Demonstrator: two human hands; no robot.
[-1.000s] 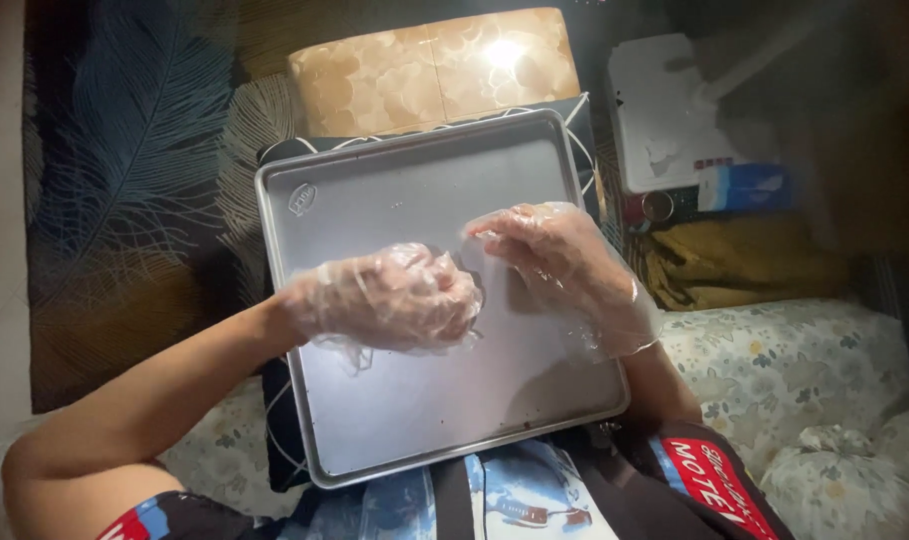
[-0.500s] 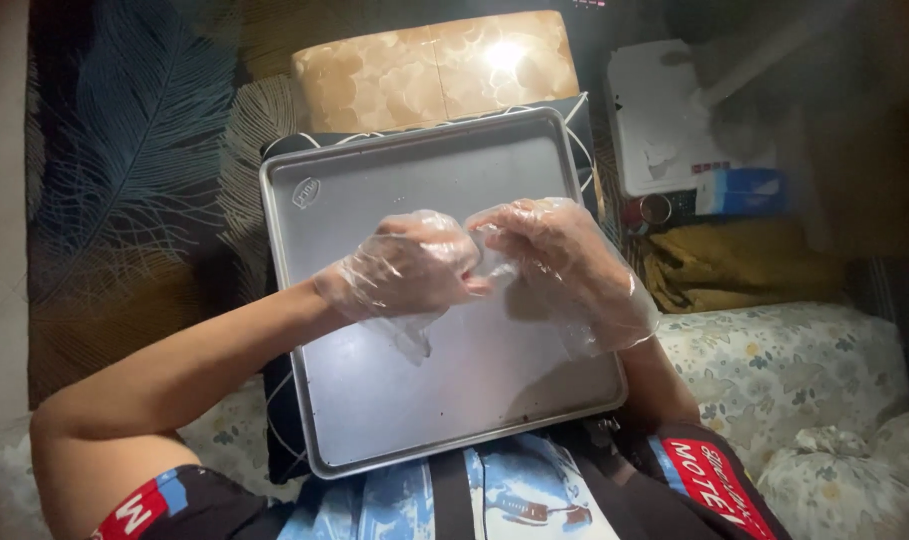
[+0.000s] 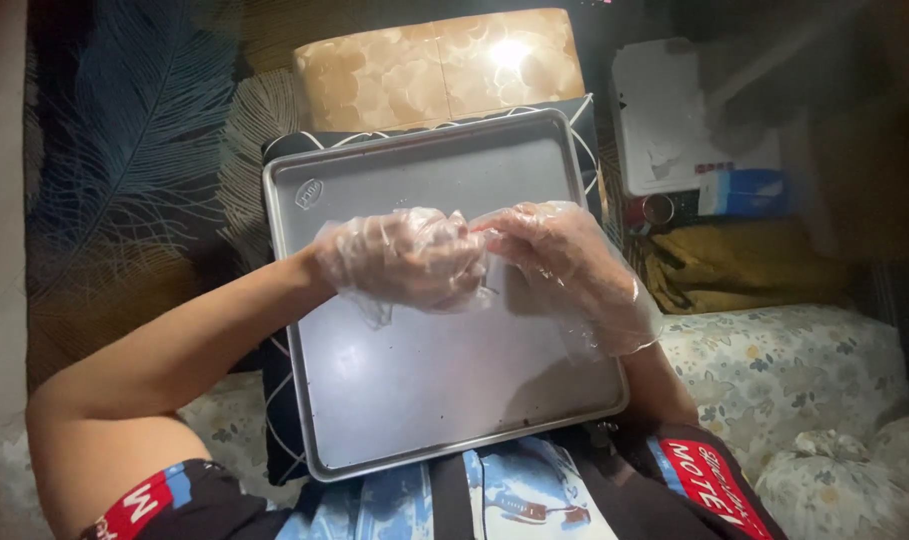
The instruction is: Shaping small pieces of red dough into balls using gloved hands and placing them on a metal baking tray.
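Note:
Both my hands wear loose clear plastic gloves and meet over a grey metal baking tray that rests on a dark patterned cushion on my lap. My left hand is curled into a loose fist above the tray's middle. My right hand comes in from the right, its fingertips touching the left hand's fingertips. A small pinkish spot shows where they meet, and I cannot tell whether it is a held piece. The tray's surface is bare apart from a few dark specks near its front edge.
A shiny beige marbled box stands beyond the tray. To the right are a white box, a small blue pack and yellow cloth. Floral bedding lies at the right, and a dark feather-patterned fabric at the left.
My left hand has lifted off the tray and closed toward the right hand. Both hands now meet fingertip to fingertip slightly higher over the tray.

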